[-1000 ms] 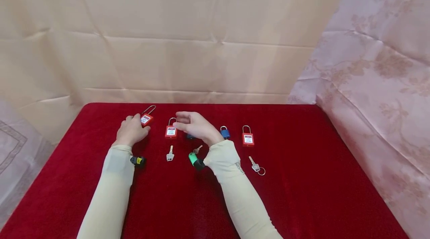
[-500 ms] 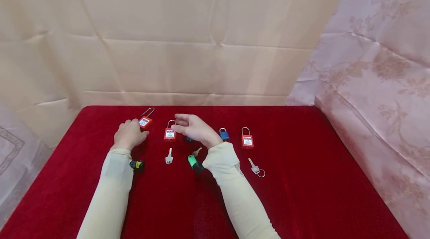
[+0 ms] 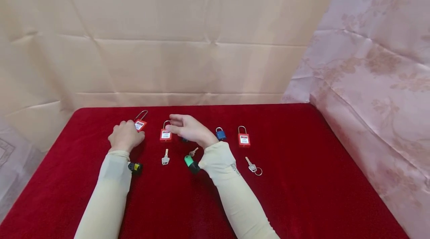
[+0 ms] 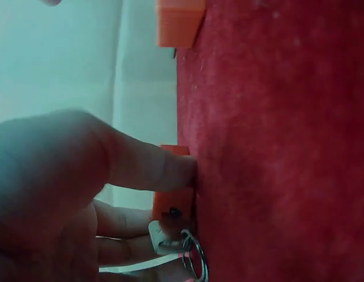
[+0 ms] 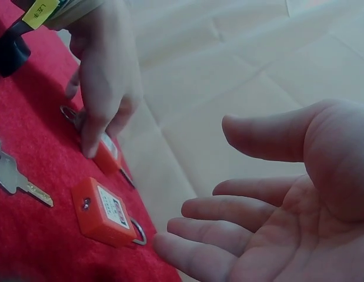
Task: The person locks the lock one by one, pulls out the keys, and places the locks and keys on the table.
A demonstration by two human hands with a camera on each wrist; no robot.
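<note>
At the far left of the red table, my left hand (image 3: 124, 136) pinches a red padlock (image 3: 140, 125) between thumb and fingers, its metal shackle pointing to the far edge. In the left wrist view, a key (image 4: 163, 239) with a ring sits at the keyhole end of this padlock, close to the fingers. My right hand (image 3: 191, 129) hovers with fingers extended and thumb apart, holding nothing. It partly overlaps a second red padlock (image 3: 166, 135) in the head view; the right wrist view shows that padlock (image 5: 105, 214) lying on the cloth beyond the fingertips.
Right of the hands lie a small blue padlock (image 3: 220, 134) and a third red padlock (image 3: 243, 139). A dark padlock is mostly hidden under the right hand. Nearer me are a silver key (image 3: 165, 157), a small key (image 3: 193, 152) and a ringed key (image 3: 251, 166). Curtains hang behind.
The head view has shifted slightly, moving everything a little left. My left fingers now cover more of the red padlock's lower part. The right hand keeps nearly the same pose.
</note>
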